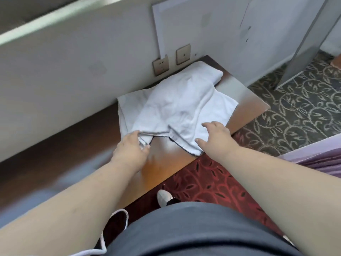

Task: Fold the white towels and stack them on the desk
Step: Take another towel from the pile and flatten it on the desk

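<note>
Towels (177,106) near desk (245,97) edge.

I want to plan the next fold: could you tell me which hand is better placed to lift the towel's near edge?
Probably the left hand: its fingers already pinch the towel; the right hand lies open on it.
</note>
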